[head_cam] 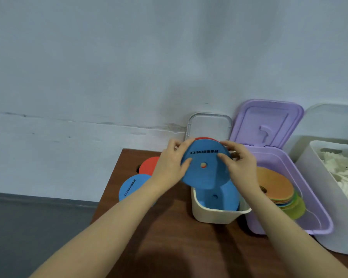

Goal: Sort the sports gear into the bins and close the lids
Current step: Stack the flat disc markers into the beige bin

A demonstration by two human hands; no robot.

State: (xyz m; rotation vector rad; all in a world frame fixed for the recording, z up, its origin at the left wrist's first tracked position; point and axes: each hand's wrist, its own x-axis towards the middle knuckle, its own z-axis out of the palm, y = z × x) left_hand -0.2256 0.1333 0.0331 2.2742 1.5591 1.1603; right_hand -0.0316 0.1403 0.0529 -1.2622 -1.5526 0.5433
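Brown tabletop [169,237] is being used as the work surface. Directly below the hands, a cream bin [215,214] is being filled with blue discs. A blue disc [204,167], red showing behind it, is being gripped by its edges by the left hand [169,167] and right hand [239,167]. Right of them, coloured discs [277,189] are being held in a purple bin [313,199], lid raised.

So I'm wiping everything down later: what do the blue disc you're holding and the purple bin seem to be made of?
Blue disc: probably soft rubber or foam, matte, no glare, thin edge. Purple bin: moulded plastic, smooth with a faint sheen, rounded rim and shaped lid.
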